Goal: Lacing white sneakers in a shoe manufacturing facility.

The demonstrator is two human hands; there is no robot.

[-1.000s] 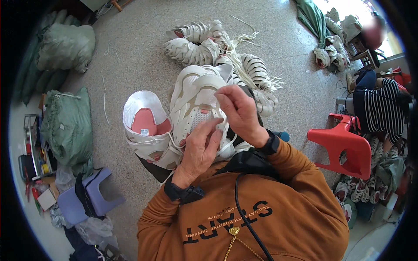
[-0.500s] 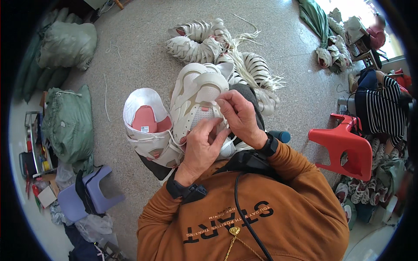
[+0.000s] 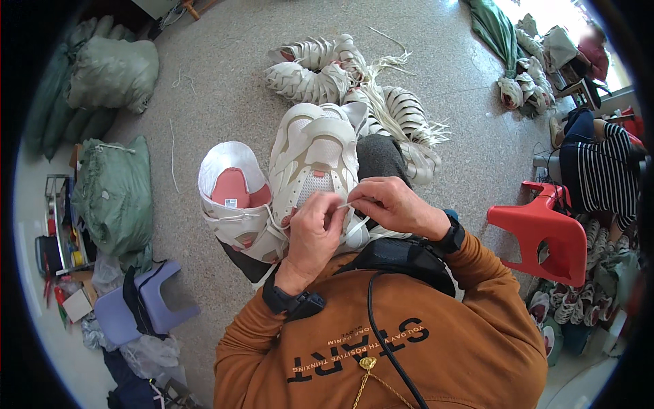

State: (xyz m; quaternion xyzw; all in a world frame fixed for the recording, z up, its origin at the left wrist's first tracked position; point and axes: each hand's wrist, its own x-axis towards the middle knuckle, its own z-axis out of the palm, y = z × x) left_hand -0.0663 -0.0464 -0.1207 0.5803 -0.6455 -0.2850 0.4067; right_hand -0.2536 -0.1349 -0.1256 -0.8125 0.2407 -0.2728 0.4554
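Observation:
On my lap lies a stack of white and beige sneaker uppers (image 3: 293, 160), toes pointing away from me. My left hand (image 3: 315, 228) is closed near the eyelets of the top one, its thumb and fingertips pinching a thin white shoelace (image 3: 346, 205). Just to its right, my right hand (image 3: 398, 206) pinches the same lace, so a short piece shows between both hands. A loose lace strand hangs below the right fingers. Left of the stack stands another white sneaker upper (image 3: 235, 228) with a pink lining, a lace threaded across it. The exact fingertip grip is partly hidden.
Bundles of strung white uppers (image 3: 310, 82) lie on the speckled floor ahead. A red plastic stool (image 3: 545, 225) stands at right, near a person in stripes (image 3: 603, 167). Green sacks (image 3: 112, 194) and a purple stool (image 3: 146, 303) are at left.
My right hand has come down and right, from above the eyelets to beside my left hand. The left fingers have drawn together on the lace. The view has shifted slightly.

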